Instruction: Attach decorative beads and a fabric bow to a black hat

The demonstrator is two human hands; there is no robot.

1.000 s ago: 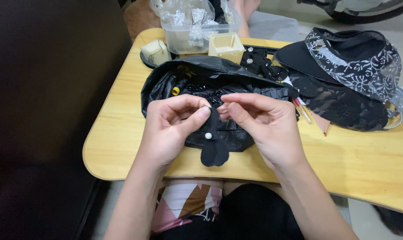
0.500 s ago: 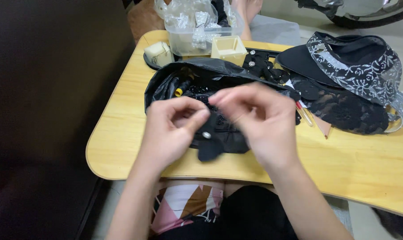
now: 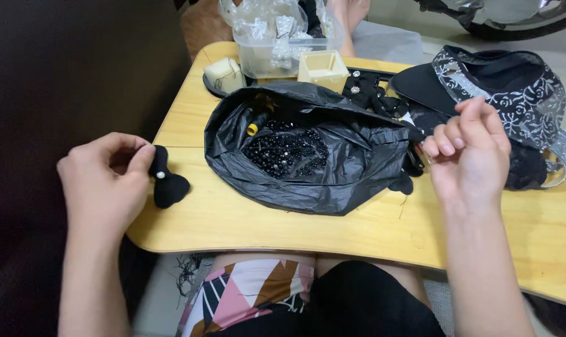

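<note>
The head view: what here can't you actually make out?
- Right hand: whether the pinched fingers hold a needle or thread; too thin to tell.
- Black fabric piece with a white bead: partly covered by the left hand.
- Black plastic bag: folds hide contents beyond the beads.
- Clear plastic tub: cut off by the top edge.
</note>
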